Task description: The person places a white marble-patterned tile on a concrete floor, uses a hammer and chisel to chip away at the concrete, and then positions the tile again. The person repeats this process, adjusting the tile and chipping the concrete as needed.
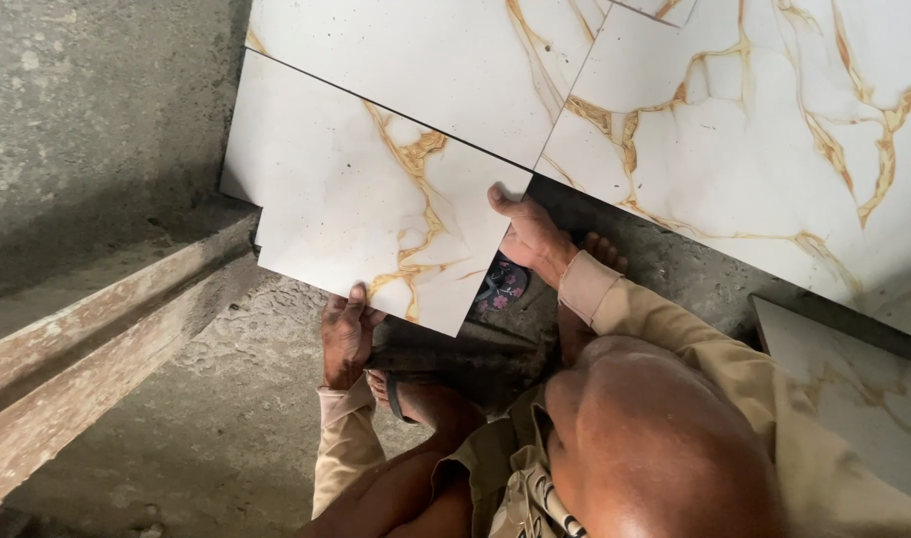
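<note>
I am crouched over a white marble-look tile (346,189) with gold veins, lying at the left of the floor beside two laid tiles. My left hand (346,337) grips its near edge, fingers curled over the top face. My right hand (531,235) holds the right edge near the corner, thumb pointing up along it. The tile's far edge meets a laid tile (426,60) along a dark joint. Bare grey mortar (226,418) shows under the near edge.
A large laid tile (764,130) covers the right side, and another tile (854,389) lies at the lower right. A rough concrete wall (87,110) and a wooden plank (77,349) run along the left. My sandalled feet (426,397) rest on the mortar.
</note>
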